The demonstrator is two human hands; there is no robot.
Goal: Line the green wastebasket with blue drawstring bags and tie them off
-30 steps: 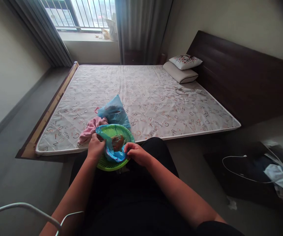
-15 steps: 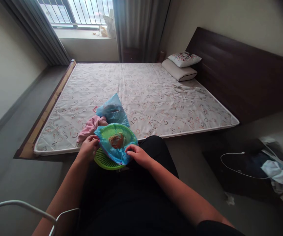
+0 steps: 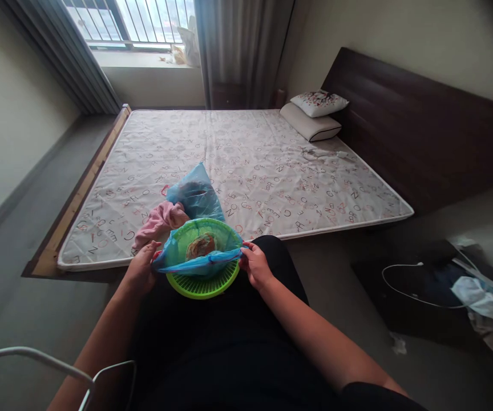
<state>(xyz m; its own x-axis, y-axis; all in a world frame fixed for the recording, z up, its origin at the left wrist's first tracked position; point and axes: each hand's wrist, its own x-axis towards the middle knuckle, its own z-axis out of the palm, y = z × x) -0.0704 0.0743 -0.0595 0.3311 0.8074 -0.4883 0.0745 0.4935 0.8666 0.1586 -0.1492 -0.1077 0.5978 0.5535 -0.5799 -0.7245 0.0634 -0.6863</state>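
Observation:
A thin blue plastic bag [image 3: 206,265] is stretched across a green plastic basket [image 3: 203,290] that rests on my lap. My left hand [image 3: 144,267] pinches the bag's left edge, and my right hand [image 3: 255,265] pinches its right edge. Inside the basket, seen over the bag's front edge, lies a crumpled orange-brown bundle [image 3: 201,245]; its kind I cannot make out. Just behind the basket, another blue plastic bag [image 3: 197,194] with something dark in it lies on the mattress. Beside that sits a bunched pink cloth [image 3: 161,221].
The patterned mattress [image 3: 250,154] spreads ahead, with two stacked pillows [image 3: 315,117] by the dark headboard [image 3: 400,125]. A white cable [image 3: 396,291] and a crumpled white cloth [image 3: 475,297] lie on a dark low surface at right. Another white cable [image 3: 36,354] crosses near my left forearm.
Both hands have moved apart, pulling the blue bag's front edge from slack into a taut line across the basket. My right hand has shifted right, my left hand left and slightly down.

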